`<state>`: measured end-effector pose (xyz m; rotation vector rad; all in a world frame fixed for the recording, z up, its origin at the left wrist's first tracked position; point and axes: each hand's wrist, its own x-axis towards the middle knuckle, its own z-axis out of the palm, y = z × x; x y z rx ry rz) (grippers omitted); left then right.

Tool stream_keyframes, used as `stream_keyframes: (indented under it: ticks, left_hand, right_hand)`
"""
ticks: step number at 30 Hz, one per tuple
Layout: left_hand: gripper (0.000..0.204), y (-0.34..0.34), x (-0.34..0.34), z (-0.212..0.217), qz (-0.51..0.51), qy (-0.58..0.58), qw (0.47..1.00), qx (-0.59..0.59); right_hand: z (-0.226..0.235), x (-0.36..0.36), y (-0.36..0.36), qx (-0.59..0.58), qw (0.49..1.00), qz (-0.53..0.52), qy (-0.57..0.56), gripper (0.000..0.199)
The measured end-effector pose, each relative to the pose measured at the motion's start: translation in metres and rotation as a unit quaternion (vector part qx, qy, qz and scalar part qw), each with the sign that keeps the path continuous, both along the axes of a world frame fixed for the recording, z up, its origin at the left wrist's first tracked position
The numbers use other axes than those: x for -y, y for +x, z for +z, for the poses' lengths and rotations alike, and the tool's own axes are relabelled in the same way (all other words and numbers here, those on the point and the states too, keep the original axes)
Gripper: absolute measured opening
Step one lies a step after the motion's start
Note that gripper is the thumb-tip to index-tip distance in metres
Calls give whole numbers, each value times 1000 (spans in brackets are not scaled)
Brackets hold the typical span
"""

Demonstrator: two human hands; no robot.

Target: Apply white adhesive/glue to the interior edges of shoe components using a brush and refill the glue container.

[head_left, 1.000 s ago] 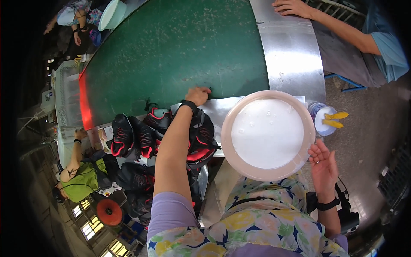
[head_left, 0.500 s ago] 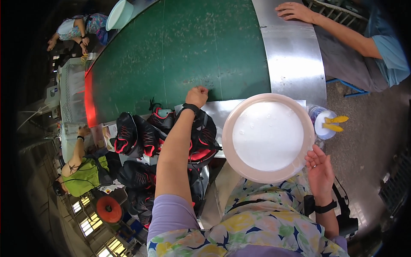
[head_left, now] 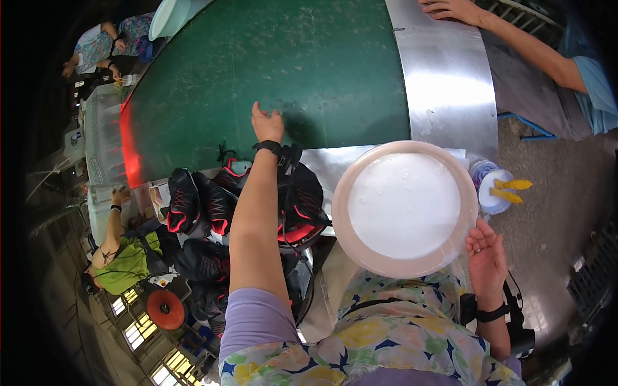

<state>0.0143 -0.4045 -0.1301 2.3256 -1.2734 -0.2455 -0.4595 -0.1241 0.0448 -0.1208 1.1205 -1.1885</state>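
My left hand (head_left: 267, 126) reaches out above the green belt (head_left: 335, 83), holding nothing, index finger stretched forward and the others partly bent. Below that forearm stand several black sports shoes (head_left: 184, 201) with red linings, some partly hidden by my arm. In front of me, to the right, sits a round beige-pink basin (head_left: 342, 212) with white liquid (head_left: 404, 206) in it. At the basin's lower right rim is my right hand (head_left: 487, 262), palm turned up, fingers loosely bent and apart, nothing in it. Whether its fingertips touch the rim I cannot tell.
A plastic container (head_left: 494, 188) with two yellow handles stands right of the basin. Metal edging (head_left: 444, 77) borders the belt, where another person's hand (head_left: 450, 10) rests. Two more people are at the left. A pale green basin (head_left: 168, 18) is at the far left.
My left hand has moved forward and left over the belt, and its closed fingers have come apart. My right hand has stayed beside the basin.
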Motion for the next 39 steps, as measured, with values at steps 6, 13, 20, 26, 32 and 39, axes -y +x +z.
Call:
stream_keyframes:
  ticks: [6, 13, 20, 26, 32, 39]
  left_hand:
    - [25, 44, -33, -12, -122, 211, 957, -157]
    - [25, 3, -42, 3, -241, 358, 895, -114]
    - [40, 17, -15, 4, -135, 140, 981, 26]
    - [41, 16, -22, 12, -146, 98, 984, -17]
    - [33, 32, -73, 36, -96, 113, 966, -210]
    - [15, -25, -127, 153, -94, 22, 909, -406]
  right_hand:
    - [6, 8, 6, 25, 1000, 18, 0, 53]
    - [8, 7, 8, 9, 1000, 15, 18, 51]
    - [3, 8, 8, 15, 999, 36, 7, 52]
    - [5, 3, 4, 7, 1000, 29, 6, 52]
    - [10, 9, 12, 38, 998, 46, -14, 47]
    - [27, 5, 18, 19, 993, 105, -48, 32]
